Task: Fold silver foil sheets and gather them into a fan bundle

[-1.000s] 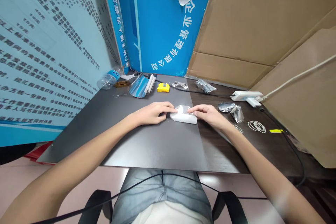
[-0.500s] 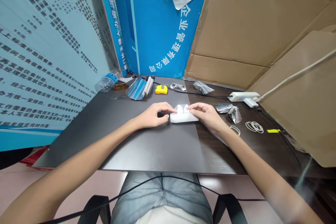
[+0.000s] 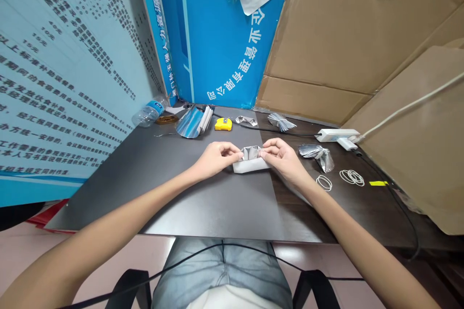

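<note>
left hand (image 3: 217, 158) — fingers curled, pinching the end of a folded foil-and-white-paper packet (image 3: 251, 160) | right hand (image 3: 283, 160) pinching the other end, same deal — packet's sitting on a dark grey mat (image 3: 203, 207) | crimped foil bunch (image 3: 316, 156) just off to the right

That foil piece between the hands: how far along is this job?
Done, it seems: two pleated foil fans and a creased foil piece lie nearby. In hand: the left hand and right hand pinch a folded white-backed foil piece. Left: a curved unpleated foil sheet lies near the yellow tape measure.
</note>
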Available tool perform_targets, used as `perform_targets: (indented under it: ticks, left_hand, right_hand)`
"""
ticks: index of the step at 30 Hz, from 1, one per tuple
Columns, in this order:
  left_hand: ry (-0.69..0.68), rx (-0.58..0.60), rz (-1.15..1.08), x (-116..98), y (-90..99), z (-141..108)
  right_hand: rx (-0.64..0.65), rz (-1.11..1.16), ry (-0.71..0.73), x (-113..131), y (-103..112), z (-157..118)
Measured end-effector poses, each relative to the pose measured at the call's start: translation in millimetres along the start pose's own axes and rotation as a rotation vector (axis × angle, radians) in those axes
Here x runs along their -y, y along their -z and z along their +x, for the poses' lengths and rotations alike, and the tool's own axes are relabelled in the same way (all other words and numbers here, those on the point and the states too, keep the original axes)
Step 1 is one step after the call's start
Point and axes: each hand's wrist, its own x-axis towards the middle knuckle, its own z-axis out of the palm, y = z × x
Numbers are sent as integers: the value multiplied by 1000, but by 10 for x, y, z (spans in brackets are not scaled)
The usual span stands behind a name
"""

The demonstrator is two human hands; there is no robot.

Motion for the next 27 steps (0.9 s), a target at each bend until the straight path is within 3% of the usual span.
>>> perform_targets:
  ticks: [11,16,20,27]
  left_hand:
    - [-25,73,-26,14,44,41]
    - [-59,209,-100,-126,-51,-16]
    - [-39,77,-123,-154,-172,-42]
    - [-18,-104,-438,-140,-225,-54]
  right_hand:
    - [-25,45,-56,18,-26,-12]
    - [136,-84,-67,101,-79,-63]
    - [163,-141,-15,153,-172,-129]
    - [68,113,12,176,-328,-199]
